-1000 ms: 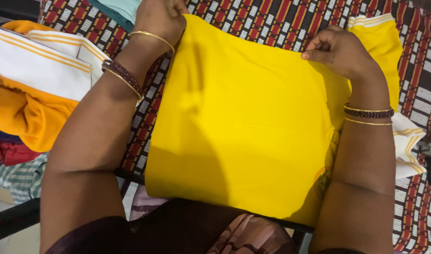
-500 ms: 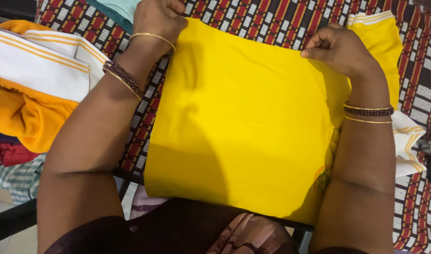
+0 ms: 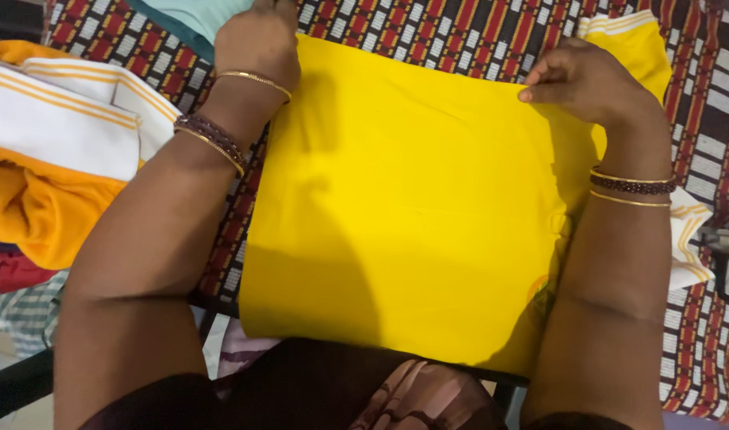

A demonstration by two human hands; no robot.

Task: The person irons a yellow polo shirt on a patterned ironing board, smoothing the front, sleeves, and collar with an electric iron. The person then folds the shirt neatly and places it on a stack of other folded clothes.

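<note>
The yellow cloth (image 3: pixel 412 207) is a plain, bright, smooth piece folded into a broad rectangle, with only faint creases and one small orange mark near its lower right edge. It lies flat on the patterned bedspread (image 3: pixel 460 32), a red, black and white checked weave, and its near edge hangs toward the person's lap.

The left hand (image 3: pixel 257 40) rests on the far left corner of the yellow cloth, fingers curled down over the edge; whether it pinches the fabric or only presses on it cannot be told. The right hand (image 3: pixel 583 80) is at the far right corner of the yellow cloth, thumb and fingertips drawn together in a pinch on the fabric's top edge. Both wrists wear gold and dark bangles.

Left of the yellow cloth sits a heap of clothes (image 3: pixel 54 159): a white piece with yellow stripes on top, orange fabric beneath, red and checked bits lower down. Beyond the yellow cloth's far left corner lies a pale green cloth (image 3: pixel 197 16). Behind the right hand, a yellow piece with a white striped border (image 3: pixel 635 40) pokes out from under the yellow cloth, and a white striped edge (image 3: pixel 691 239) shows to the right of the forearm. Both forearms cover the side edges of the yellow cloth.
</note>
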